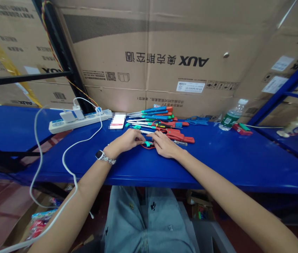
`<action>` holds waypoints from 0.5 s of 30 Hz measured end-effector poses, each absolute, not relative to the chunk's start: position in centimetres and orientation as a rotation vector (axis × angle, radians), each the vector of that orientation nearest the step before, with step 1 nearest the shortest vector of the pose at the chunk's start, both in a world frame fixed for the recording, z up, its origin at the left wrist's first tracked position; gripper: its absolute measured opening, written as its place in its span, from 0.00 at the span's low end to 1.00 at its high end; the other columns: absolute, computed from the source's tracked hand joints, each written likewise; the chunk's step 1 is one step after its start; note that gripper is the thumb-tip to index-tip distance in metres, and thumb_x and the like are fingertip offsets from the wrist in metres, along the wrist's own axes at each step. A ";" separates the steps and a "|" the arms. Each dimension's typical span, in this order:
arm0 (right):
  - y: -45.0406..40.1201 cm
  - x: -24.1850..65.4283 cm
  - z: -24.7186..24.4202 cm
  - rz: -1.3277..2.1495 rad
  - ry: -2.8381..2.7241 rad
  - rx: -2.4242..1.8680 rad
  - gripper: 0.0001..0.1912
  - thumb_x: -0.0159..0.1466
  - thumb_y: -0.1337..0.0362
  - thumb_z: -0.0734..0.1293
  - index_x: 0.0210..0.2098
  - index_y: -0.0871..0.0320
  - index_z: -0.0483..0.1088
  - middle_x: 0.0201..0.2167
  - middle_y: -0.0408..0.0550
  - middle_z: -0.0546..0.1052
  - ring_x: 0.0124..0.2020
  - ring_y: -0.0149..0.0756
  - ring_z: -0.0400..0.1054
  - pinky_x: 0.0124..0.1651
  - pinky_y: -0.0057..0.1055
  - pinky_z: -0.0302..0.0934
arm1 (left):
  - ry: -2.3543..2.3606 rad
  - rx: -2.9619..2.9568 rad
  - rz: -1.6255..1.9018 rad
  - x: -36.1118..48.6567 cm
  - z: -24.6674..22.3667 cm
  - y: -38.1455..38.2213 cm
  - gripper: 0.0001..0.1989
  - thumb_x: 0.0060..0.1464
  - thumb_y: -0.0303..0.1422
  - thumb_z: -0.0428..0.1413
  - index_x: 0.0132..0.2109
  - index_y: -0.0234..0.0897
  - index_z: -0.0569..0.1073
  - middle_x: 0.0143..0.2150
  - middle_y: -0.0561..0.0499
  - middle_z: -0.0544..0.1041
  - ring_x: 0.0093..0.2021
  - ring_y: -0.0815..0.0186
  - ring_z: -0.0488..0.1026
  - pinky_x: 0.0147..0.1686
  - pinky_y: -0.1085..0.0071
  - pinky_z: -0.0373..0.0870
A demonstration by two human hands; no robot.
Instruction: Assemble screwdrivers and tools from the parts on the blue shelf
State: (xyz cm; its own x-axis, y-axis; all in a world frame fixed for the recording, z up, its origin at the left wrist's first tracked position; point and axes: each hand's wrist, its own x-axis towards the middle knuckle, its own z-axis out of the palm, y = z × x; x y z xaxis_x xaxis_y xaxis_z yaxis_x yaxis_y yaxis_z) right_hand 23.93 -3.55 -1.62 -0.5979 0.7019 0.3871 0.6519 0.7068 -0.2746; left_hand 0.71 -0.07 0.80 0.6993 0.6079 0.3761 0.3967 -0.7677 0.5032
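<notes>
I am bending both arms over a glossy blue counter (pixel 217 160), and my fingertips are meeting at a small teal-green piece (pixel 147 144), which is sitting between my hands at the near edge of a row of long tools with blue or red plastic handles and silver shafts (pixel 164 117). My left hand (pixel 130 138), wearing a silver link-band watch (pixel 100 154) at the wrist, is pinching the piece's left side. My right hand (pixel 164 145) is arching over its right side; my fingers are hiding the contact, so I cannot tell whether that one is grasping anything. A thin red loop (pixel 148 148) is curving just below the piece. A white rectangular phone-like slab (pixel 121 121) is lying near my left hand, and a clear plastic bottle with a green label (pixel 228 120) is standing well off to my right.
</notes>
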 end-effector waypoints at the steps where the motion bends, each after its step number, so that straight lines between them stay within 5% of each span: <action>1: -3.6 23.9 -1.6 0.148 -2.442 -1.041 0.23 0.68 0.73 0.55 0.60 0.57 0.66 0.48 0.56 0.70 0.48 0.46 0.63 0.55 0.48 0.62 | 0.774 2.528 0.758 0.8 0.8 -0.1 0.06 0.57 0.31 0.60 0.37 0.39 0.83 0.33 0.49 0.80 0.31 0.65 0.75 0.35 0.68 0.71; 15: -3.7 23.9 -1.3 0.189 -2.408 -1.093 0.20 0.68 0.72 0.57 0.57 0.59 0.67 0.49 0.57 0.71 0.51 0.45 0.65 0.56 0.45 0.62 | 0.815 2.308 0.774 1.5 0.9 -0.7 0.04 0.55 0.32 0.62 0.36 0.36 0.79 0.29 0.50 0.80 0.29 0.66 0.75 0.32 0.71 0.70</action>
State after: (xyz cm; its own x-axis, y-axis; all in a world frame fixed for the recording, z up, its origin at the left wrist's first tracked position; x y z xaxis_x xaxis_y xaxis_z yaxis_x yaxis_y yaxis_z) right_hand 23.87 -3.66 -1.29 -0.5621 0.7384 0.3726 0.6713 0.6704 -0.3159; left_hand 1.47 -0.75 0.88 0.6473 0.6888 0.3265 0.3611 -0.6543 0.6644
